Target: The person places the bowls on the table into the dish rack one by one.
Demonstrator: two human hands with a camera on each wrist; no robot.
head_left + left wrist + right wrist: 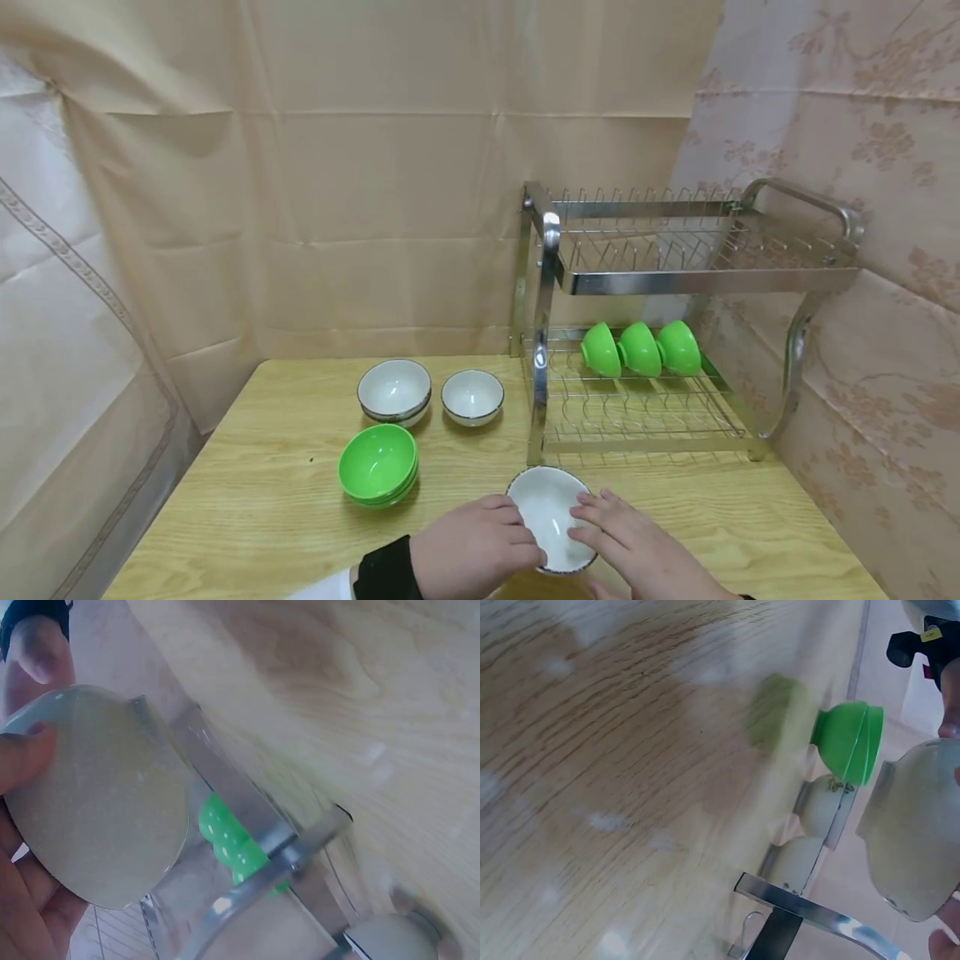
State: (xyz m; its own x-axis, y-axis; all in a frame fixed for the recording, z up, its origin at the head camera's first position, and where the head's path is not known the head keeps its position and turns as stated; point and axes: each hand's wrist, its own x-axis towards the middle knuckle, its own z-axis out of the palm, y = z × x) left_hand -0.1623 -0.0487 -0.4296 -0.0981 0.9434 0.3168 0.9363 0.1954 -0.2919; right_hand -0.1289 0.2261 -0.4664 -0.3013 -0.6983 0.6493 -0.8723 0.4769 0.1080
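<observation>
Beige cloth hangs behind the wooden counter, where I keep the white bowl at the near side, in front of the steel dish rack. My left hand grips one side, while my right hand laps its fingers over the opposite rim; its thumb is mostly hidden, so I cannot tell how firmly it closes. Three green bowls lie tipped in a row on the lower tier. I judge the step in hand to be steadying this bowl between both hands, seemingly off the counter. The next move, I think, calls for an even hold and clearance from the rack's front post.
</observation>
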